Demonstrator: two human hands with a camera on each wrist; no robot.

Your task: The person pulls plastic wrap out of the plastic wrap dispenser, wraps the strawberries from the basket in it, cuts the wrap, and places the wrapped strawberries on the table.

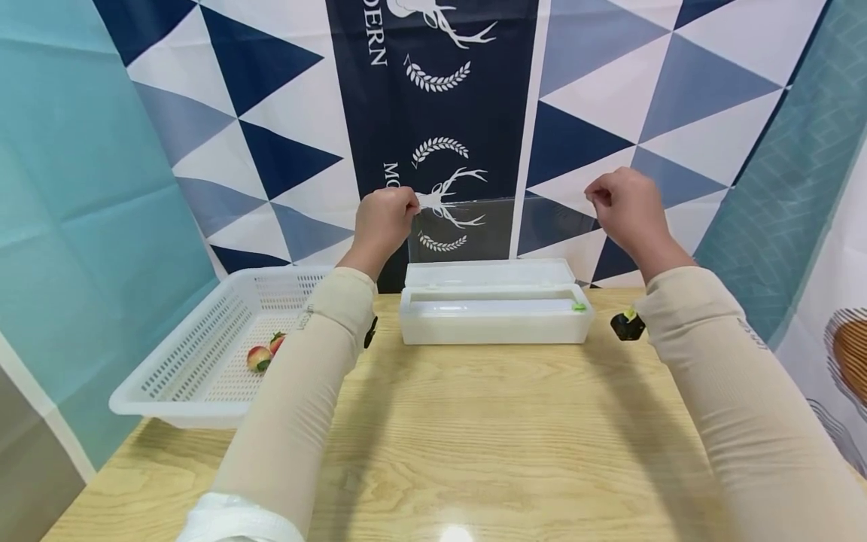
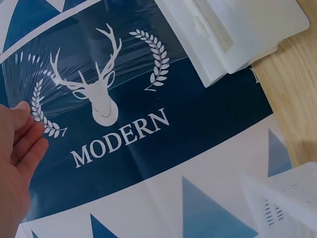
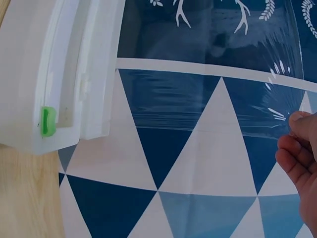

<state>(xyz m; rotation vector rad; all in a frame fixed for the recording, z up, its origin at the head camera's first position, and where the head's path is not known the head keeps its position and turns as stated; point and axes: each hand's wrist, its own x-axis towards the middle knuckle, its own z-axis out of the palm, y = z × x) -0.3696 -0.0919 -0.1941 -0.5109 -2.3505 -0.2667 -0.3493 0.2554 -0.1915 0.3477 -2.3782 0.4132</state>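
Observation:
A clear sheet of cling film (image 3: 208, 99) rises from a white cling film dispenser box (image 1: 494, 327) and stretches between both raised hands. My left hand (image 1: 386, 222) pinches one upper corner between thumb and fingers; creases fan out from that grip in the left wrist view. At the opposite corner, my right hand (image 1: 630, 214) pinches the film the same way, its folds gathered at the fingertips. The box's lid (image 1: 488, 272) stands raised at the back. On the box's right end sits a green slide cutter (image 3: 48, 121). Both hands are above and in front of the box.
To the left stands a white perforated basket (image 1: 129, 403) with small red-and-yellow fruits (image 1: 259, 359) inside. The wooden table (image 1: 488, 429) reaches back to a patterned cloth (image 1: 271, 98). Small black objects (image 1: 628, 326) show beside the sleeves.

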